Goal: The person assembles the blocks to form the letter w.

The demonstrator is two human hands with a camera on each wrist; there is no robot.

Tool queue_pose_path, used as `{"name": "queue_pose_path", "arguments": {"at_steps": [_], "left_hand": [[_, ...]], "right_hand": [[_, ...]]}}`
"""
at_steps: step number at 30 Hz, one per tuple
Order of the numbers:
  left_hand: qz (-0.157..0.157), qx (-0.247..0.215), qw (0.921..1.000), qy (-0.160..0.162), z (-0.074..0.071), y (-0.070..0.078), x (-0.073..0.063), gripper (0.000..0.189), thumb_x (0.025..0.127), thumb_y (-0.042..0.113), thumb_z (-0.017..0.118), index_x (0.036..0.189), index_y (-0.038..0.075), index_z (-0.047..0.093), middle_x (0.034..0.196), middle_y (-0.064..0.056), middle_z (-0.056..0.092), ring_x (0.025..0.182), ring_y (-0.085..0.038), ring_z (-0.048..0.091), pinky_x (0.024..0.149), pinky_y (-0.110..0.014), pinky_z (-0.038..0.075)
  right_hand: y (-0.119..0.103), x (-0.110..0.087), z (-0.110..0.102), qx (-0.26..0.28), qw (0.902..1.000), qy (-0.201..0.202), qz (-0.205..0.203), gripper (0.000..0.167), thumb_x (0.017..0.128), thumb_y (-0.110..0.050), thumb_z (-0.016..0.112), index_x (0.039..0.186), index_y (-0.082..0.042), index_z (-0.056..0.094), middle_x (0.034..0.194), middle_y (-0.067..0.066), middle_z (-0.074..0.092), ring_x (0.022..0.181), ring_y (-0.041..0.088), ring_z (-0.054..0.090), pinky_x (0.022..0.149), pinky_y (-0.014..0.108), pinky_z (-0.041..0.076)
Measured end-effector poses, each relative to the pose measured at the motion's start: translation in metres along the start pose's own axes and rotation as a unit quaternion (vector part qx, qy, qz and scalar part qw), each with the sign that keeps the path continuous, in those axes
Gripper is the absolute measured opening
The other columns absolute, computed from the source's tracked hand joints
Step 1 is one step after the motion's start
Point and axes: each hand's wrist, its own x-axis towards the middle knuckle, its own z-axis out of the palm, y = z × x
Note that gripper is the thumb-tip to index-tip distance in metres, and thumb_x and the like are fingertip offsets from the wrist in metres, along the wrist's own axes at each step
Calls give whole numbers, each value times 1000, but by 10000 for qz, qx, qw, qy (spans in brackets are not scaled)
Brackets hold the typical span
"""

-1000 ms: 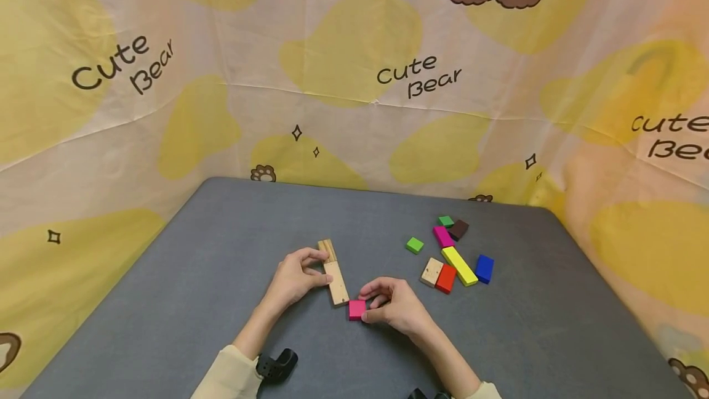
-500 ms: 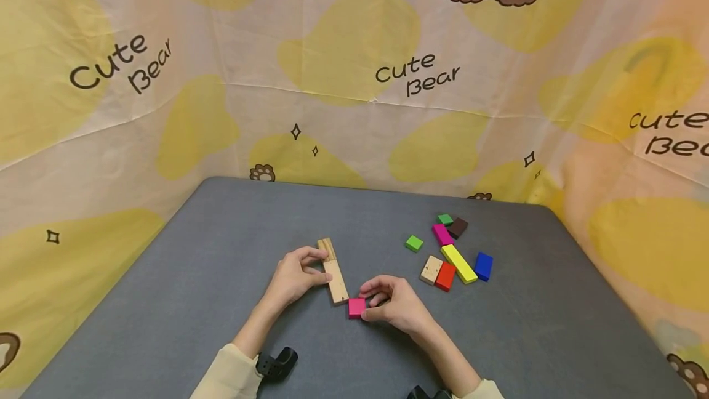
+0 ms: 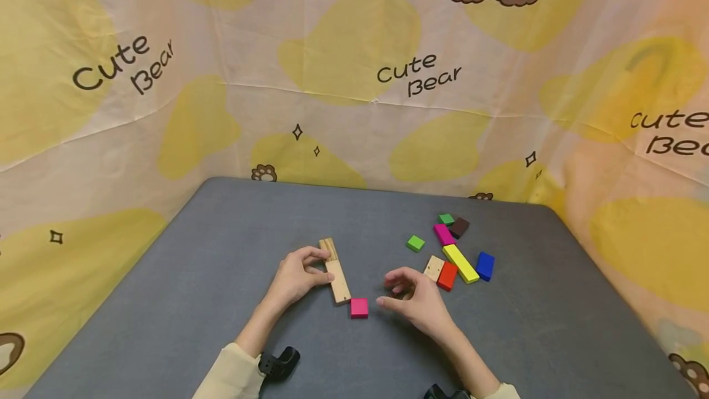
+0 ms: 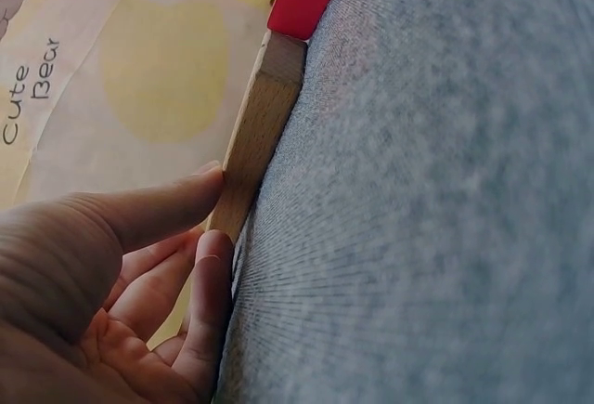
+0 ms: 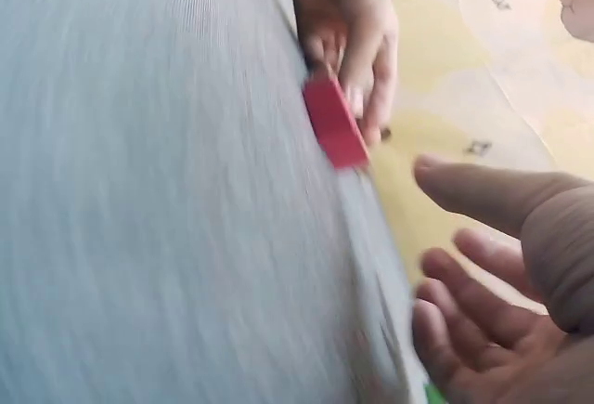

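My left hand (image 3: 295, 276) holds a row of wooden blocks at its left side. The index fingertip is at the striped far block (image 3: 328, 243) and the thumb at the plain near block (image 3: 340, 287). In the left wrist view, the thumb rests against the wooden block (image 4: 258, 125), with fingers bent beside it. A pink block (image 3: 359, 308) lies at the row's near end, close to its right corner. My right hand (image 3: 418, 300) is apart from the pink block, to its right, fingers loosely bent around nothing. The right wrist view is blurred.
To the right lie a speckled wooden block (image 3: 433, 268), a red block (image 3: 447, 276), a long yellow block (image 3: 461, 264) and a blue block (image 3: 485, 266). Farther back are a magenta block (image 3: 444, 234), a dark brown block (image 3: 459, 227) and two green ones.
My right hand has let go of the pink block and moved away to the right. The left hand stays at the wooden row, and the blocks keep their places.
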Motion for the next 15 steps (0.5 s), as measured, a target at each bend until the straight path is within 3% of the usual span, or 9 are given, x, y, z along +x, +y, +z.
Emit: {"name": "queue_pose_path", "arguments": {"at_steps": [3, 6, 11, 15], "left_hand": [[13, 7, 10000, 1, 0, 0, 1, 39, 76, 6, 85, 111, 7, 69, 108, -5, 72, 73, -14, 69, 70, -34, 48], [1, 19, 10000, 27, 0, 0, 2, 39, 76, 5, 85, 111, 8, 70, 108, -5, 72, 72, -14, 69, 70, -34, 48], [-11, 16, 10000, 12, 0, -1, 1, 39, 76, 6, 85, 111, 8, 70, 108, -5, 72, 72, -14, 69, 70, -34, 48], [1, -44, 10000, -19, 0, -2, 1, 39, 76, 7, 85, 112, 8, 69, 109, -5, 72, 73, -14, 70, 70, -34, 49]], "right_hand": [[4, 0, -18, -580, 9952, 779, -129, 39, 73, -22, 90, 105, -13, 70, 99, 3, 68, 87, 19, 61, 72, 32, 51], [13, -1, -39, -934, 9875, 1227, -322, 40, 74, -21, 90, 107, -12, 70, 101, 5, 67, 90, 22, 60, 74, 36, 51], [36, -3, -72, -1474, 9752, 1574, -506, 42, 74, -23, 89, 110, -11, 71, 106, 6, 66, 98, 25, 55, 77, 43, 48], [45, -3, -86, -1493, 9765, 1536, -249, 43, 75, -27, 89, 111, -12, 71, 106, 7, 65, 97, 25, 53, 77, 43, 46]]}}
